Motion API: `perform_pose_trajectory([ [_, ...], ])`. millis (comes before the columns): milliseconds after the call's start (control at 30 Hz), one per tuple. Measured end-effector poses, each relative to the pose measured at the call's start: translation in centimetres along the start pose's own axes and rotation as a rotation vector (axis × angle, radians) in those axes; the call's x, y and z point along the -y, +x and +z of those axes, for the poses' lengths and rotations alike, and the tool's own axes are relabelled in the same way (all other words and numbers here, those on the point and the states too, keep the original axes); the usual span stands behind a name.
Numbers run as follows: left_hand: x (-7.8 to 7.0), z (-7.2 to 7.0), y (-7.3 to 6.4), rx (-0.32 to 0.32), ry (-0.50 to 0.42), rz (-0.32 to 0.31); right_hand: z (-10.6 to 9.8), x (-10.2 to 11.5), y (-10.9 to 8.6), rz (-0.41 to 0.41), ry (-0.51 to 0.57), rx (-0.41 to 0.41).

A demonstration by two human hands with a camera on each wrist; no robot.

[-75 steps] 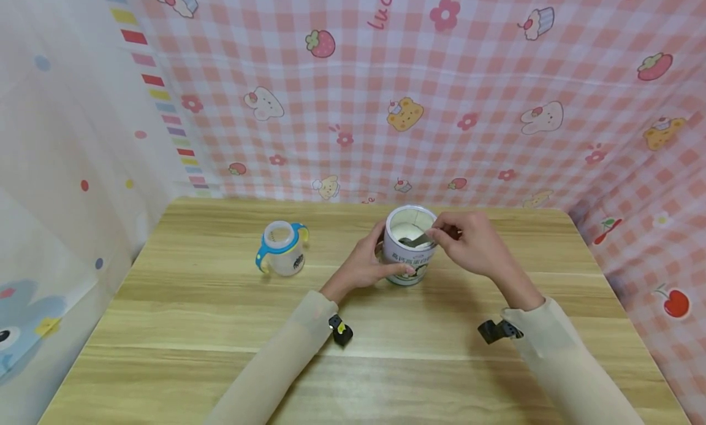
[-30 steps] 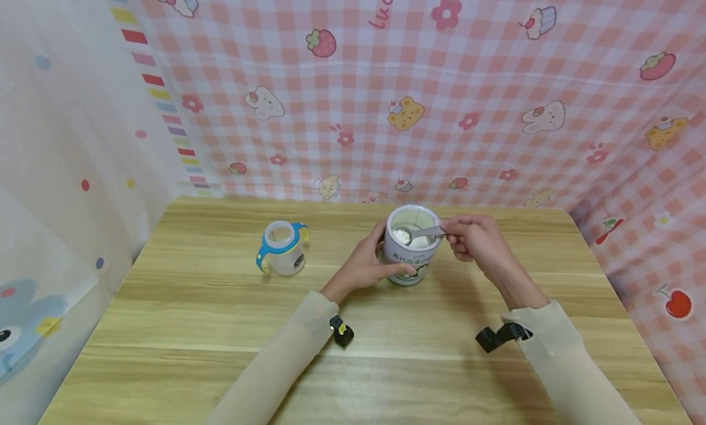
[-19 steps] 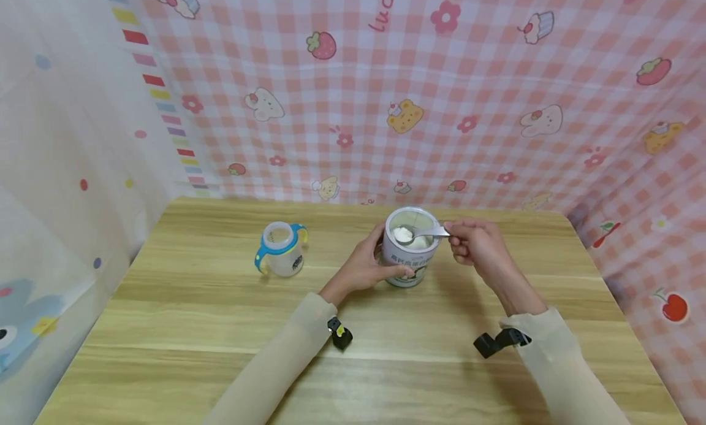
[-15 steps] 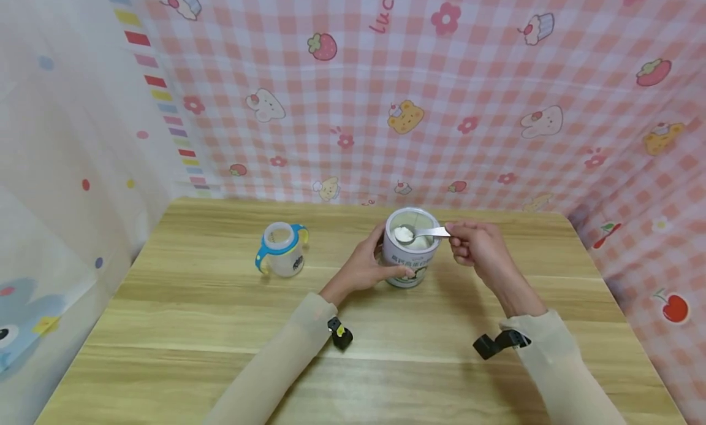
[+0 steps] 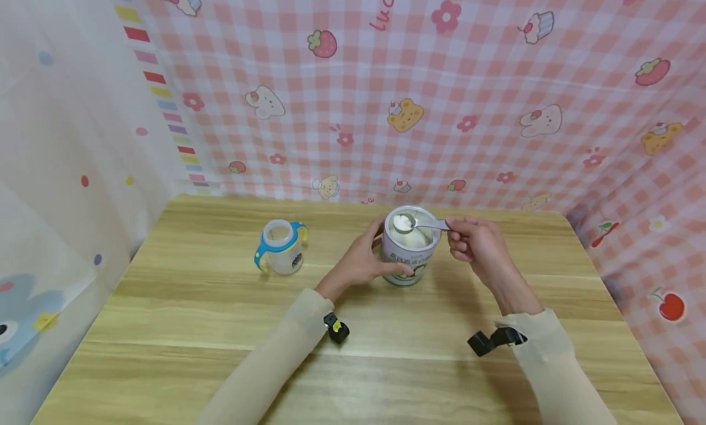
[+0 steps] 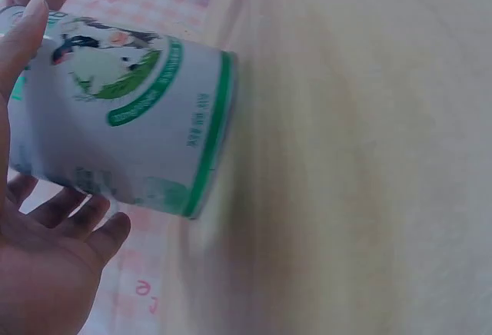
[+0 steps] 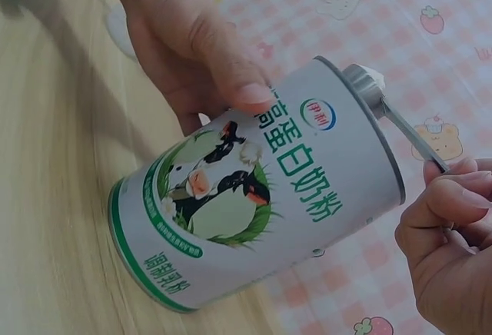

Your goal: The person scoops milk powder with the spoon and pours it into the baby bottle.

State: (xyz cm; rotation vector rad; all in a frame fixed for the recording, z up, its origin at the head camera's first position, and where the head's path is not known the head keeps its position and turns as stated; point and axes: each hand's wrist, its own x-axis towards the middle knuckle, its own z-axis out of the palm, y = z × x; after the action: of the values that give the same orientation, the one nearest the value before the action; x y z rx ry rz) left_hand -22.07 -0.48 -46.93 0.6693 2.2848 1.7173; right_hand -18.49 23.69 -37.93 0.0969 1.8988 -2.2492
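A white milk powder can [image 5: 408,257] with a green band and a cow picture stands open on the wooden table. My left hand [image 5: 361,259] grips its left side, thumb across the front and the fingers round behind. A metal measuring spoon [image 5: 432,224], heaped with white powder, is level over the can's mouth. The handle end is pinched between thumb and fingers of my right hand [image 5: 477,241], just right of the rim. In the right wrist view, the spoon's deep bowl [image 7: 364,85] shows just above the rim. More powder lies inside the can.
A clear sippy cup [image 5: 287,260] with a blue collar and two blue-and-yellow handles stands lidless to the left of the can. Behind the wooden table [image 5: 386,376] hangs a pink checked curtain [image 5: 358,94]; a pale one [image 5: 66,137] hangs at left.
The spoon has come up out of the can's powder, now heaped, and is raised above the rim. My right hand has shifted slightly right with it. The left hand keeps its grip.
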Motion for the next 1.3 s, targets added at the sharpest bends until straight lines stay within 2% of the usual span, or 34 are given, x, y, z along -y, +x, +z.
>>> perform_pose_trajectory([
  [333,-1.4,-2.2,-0.3,-0.041,0.055,0.052,0.3,0.6,0.0,0.001,0.022,-0.002],
  [700,-3.4,-5.6,-1.6,-0.127,0.187,0.123,1.6,1.7,-0.3,-0.028,0.061,0.013],
  [1100,-4.1,-9.8,-4.3,-0.245,0.222,0.179,3.8,2.5,-0.4,-0.042,0.043,0.032],
  [1300,-4.1,-11.8,-5.8,-0.275,0.202,0.21,5.1,2.7,-0.3,-0.048,0.061,0.055],
])
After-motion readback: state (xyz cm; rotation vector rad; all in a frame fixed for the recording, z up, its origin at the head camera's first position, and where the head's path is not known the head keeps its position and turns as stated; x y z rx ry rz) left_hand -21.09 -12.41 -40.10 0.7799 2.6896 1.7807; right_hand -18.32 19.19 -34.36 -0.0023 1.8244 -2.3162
